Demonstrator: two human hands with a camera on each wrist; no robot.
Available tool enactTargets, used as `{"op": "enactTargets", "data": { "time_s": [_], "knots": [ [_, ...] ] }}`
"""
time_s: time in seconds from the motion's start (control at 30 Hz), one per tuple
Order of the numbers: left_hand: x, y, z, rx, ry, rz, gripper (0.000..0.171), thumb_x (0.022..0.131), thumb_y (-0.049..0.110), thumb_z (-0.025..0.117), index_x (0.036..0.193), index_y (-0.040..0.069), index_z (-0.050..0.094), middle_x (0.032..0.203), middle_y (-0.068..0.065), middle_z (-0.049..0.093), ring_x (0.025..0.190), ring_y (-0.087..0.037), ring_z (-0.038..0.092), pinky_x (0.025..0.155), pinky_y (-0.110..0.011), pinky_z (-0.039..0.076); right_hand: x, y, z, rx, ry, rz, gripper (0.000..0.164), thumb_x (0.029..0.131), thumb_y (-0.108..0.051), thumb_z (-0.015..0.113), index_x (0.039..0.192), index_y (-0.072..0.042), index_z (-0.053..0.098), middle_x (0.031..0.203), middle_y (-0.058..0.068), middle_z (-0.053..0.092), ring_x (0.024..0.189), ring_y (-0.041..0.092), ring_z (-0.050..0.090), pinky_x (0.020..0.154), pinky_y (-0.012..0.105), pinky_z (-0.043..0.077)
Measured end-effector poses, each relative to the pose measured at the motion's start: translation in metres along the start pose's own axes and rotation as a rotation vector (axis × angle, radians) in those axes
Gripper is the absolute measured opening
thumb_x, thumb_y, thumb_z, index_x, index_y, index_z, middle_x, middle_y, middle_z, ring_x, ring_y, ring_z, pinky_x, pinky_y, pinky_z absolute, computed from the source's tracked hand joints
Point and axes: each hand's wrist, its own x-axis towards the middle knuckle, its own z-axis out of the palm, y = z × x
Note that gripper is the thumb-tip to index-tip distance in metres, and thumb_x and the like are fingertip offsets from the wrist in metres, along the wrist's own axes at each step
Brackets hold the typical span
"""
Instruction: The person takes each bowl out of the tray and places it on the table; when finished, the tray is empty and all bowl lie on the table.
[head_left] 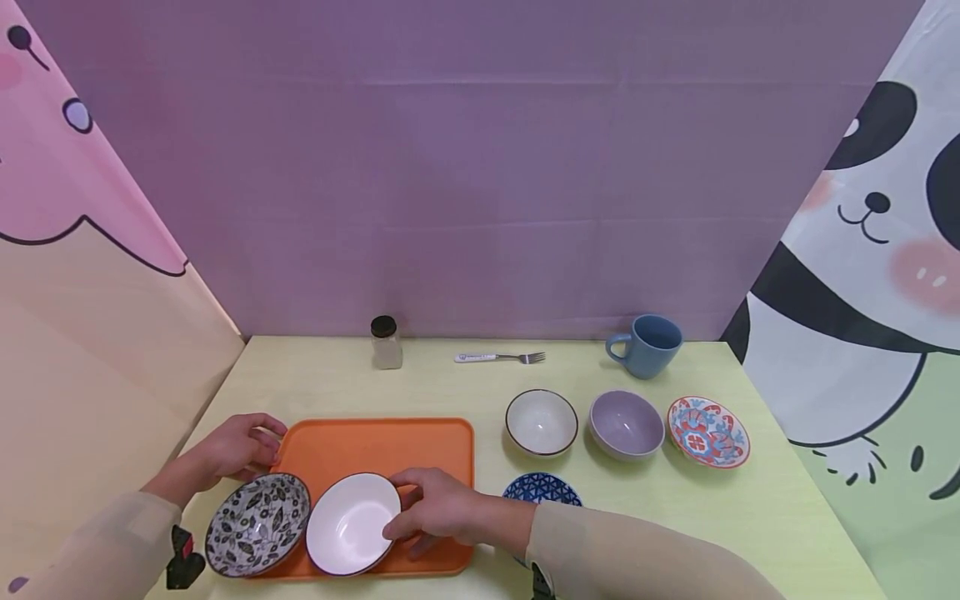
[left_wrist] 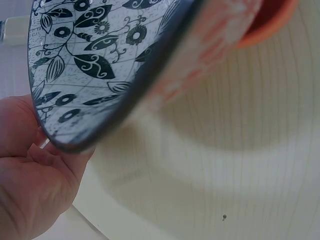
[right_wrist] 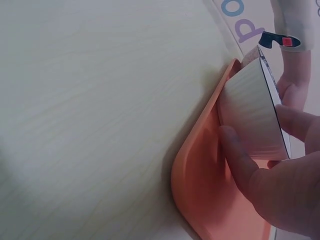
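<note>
Tilted over the orange tray (head_left: 375, 446): a glossy white bowl (head_left: 348, 525) with dark rim. Just to its left, also tilted and reaching beyond the tray's edge: a floral bowl (head_left: 257, 525), black-leaved inside, reddish-patterned outside.

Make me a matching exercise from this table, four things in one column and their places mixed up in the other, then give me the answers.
Things:
1. Leaf-patterned bowl
2. Lilac bowl
3. Blue mug
4. Fork

Places, as the head view shows them:
A. Between the black-lidded jar and the mug
B. Just left of the white bowl that the right hand grips
C. Farthest right in the back row
D. Between the other white bowl and the red-and-blue dish

Pairs: 1-B, 2-D, 3-C, 4-A
</note>
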Motion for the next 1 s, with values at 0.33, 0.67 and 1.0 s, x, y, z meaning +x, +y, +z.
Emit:
{"op": "enactTargets", "data": {
  "time_s": [0.33, 0.67, 1.0],
  "knots": [
    [0.0008, 0.0004, 0.0009, 0.004, 0.009, -0.002, 0.046, 0.087, 0.004, 0.064, 0.128, -0.004, 0.045, 0.101, -0.015, 0.064, 0.079, -0.024, 0.066, 0.068, -0.041, 0.058, 0.0009, -0.0015, 0.0035, 0.055, 0.083, 0.041, 0.043, 0.080, 0.001, 0.070, 0.119, -0.012, 0.062, 0.085, 0.011, 0.067, 0.067, 0.023, 0.068, 0.054, 0.046, 0.057],
    [-0.0009, 0.0020, 0.0025, 0.007, 0.024, 0.005, 0.044, 0.087, 0.003, 0.063, 0.127, -0.006, 0.046, 0.100, -0.014, 0.066, 0.078, -0.024, 0.067, 0.067, -0.041, 0.058, 0.0028, -0.0030, 0.0029, 0.075, 0.111, 0.074, 0.036, 0.080, 0.002, 0.067, 0.111, -0.014, 0.064, 0.079, 0.012, 0.068, 0.060, 0.021, 0.066, 0.050, 0.042, 0.056],
    [-0.0017, 0.0034, 0.0031, 0.016, 0.025, 0.016, 0.042, 0.088, 0.002, 0.062, 0.126, -0.008, 0.047, 0.098, -0.015, 0.065, 0.078, -0.025, 0.067, 0.067, -0.042, 0.059, -0.0002, -0.0016, -0.0037, 0.111, 0.081, 0.072, 0.038, 0.081, 0.002, 0.065, 0.116, -0.012, 0.063, 0.088, 0.013, 0.068, 0.064, 0.022, 0.069, 0.052, 0.042, 0.057]
  ]
}}
